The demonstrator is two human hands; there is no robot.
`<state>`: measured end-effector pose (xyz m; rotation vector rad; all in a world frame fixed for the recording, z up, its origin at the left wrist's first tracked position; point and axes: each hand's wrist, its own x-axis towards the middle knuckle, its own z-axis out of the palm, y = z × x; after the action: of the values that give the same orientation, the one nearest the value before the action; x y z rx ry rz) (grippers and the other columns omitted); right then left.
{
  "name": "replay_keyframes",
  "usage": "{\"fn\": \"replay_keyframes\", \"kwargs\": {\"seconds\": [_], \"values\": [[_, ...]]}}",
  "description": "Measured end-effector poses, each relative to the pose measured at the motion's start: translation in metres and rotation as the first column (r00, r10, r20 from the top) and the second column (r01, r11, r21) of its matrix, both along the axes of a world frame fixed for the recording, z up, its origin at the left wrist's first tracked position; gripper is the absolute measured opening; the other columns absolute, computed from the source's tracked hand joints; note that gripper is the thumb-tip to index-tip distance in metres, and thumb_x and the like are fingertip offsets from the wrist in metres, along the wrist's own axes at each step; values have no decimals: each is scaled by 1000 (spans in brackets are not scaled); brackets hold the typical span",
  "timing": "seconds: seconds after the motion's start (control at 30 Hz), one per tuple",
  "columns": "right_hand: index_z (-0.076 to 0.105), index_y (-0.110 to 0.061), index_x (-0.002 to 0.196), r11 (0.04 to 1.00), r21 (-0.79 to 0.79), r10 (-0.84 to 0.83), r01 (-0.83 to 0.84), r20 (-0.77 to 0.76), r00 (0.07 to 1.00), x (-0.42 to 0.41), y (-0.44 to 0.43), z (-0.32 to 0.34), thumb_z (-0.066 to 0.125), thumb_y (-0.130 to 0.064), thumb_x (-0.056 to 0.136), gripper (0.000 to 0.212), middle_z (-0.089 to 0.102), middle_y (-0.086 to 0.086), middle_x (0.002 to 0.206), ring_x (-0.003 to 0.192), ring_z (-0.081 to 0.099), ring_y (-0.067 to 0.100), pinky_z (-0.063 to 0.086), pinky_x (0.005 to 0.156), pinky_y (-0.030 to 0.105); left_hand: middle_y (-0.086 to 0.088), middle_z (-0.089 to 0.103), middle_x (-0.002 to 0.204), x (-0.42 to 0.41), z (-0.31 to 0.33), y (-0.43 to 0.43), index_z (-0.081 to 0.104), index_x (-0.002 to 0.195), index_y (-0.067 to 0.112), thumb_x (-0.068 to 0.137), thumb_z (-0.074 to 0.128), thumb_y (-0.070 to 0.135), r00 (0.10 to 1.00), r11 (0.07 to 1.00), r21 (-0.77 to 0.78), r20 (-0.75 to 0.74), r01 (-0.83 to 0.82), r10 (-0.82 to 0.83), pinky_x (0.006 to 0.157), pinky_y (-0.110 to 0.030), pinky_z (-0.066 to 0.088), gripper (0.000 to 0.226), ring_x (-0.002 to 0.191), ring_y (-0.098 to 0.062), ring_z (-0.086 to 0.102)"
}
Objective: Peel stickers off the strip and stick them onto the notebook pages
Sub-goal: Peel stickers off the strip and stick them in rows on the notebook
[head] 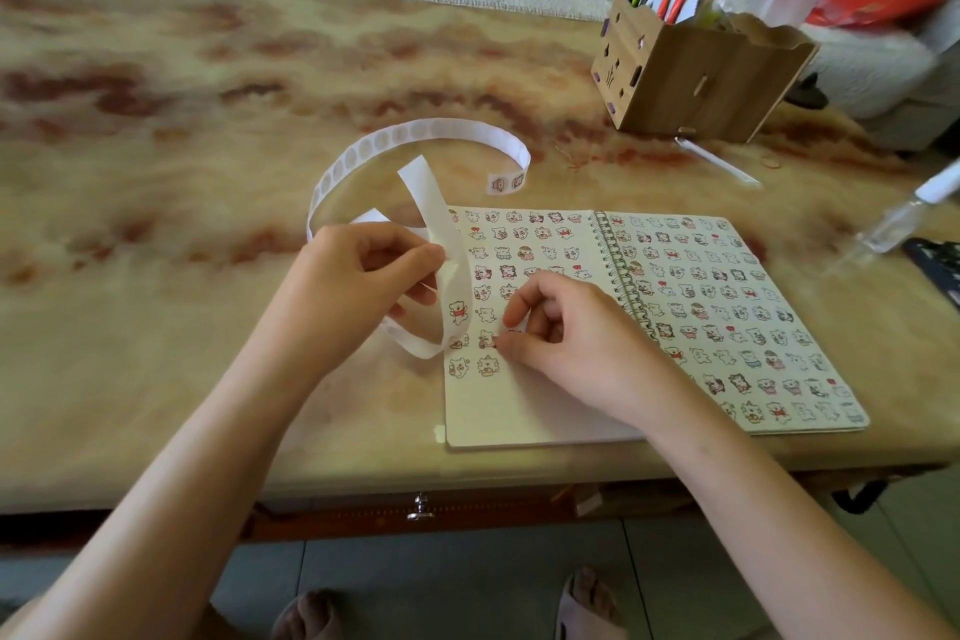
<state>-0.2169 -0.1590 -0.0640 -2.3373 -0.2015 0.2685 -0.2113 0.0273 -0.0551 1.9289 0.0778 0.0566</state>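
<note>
A: Beige and red-mottled, the table [208, 130] is carrying what?
B: The open notebook [524, 413] is lying by its front edge; the left hand [358, 281]'s fingers are gripping the strip [435, 208] at the notebook's left side.
A: The right hand [566, 333]?
B: Its fingers are curling onto the page; whether they are pinching anything is hidden.

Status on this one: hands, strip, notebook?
Left hand grips strip. Right hand fingertips at a sticker on notebook left page, pinch unclear. Strip loop overhangs page's left edge.
</note>
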Motion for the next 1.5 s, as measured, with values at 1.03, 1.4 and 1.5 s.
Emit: {"fn": "replay_keyframes", "kwargs": {"seconds": [1.03, 1.4, 1.5], "values": [[64, -18, 92, 842, 538, -159, 21, 211, 965, -6, 19, 10, 75, -12, 81, 17, 67, -2, 75, 59, 54, 1, 43, 53, 19, 5, 70, 63, -5, 11, -8, 69, 75, 15, 91, 57, 26, 995, 972, -214, 33, 97, -92, 51, -16, 49, 23, 58, -5, 64], [71, -16, 92, 896, 444, -152, -15, 340, 928, -6, 18, 6, 72, -11, 83, 10, 69, -6, 77, 67, 62, 7, 44, 61, 12, 6, 71, 66, -4, 7, -8, 70, 79, 13, 82, 69, 18, 992, 979, -156, 27, 128, -125, 54, -14, 49, 6, 62, -3, 65], [71, -17, 90, 906, 424, -156, -15, 366, 917, -6, 18, 5, 71, -12, 84, 7, 70, -7, 76, 69, 63, 9, 42, 60, 11, 5, 71, 66, -5, 7, -9, 70, 74, 19, 82, 69, 18, 992, 979, -158, 34, 127, -123, 54, -14, 49, 8, 62, -4, 65]]}}
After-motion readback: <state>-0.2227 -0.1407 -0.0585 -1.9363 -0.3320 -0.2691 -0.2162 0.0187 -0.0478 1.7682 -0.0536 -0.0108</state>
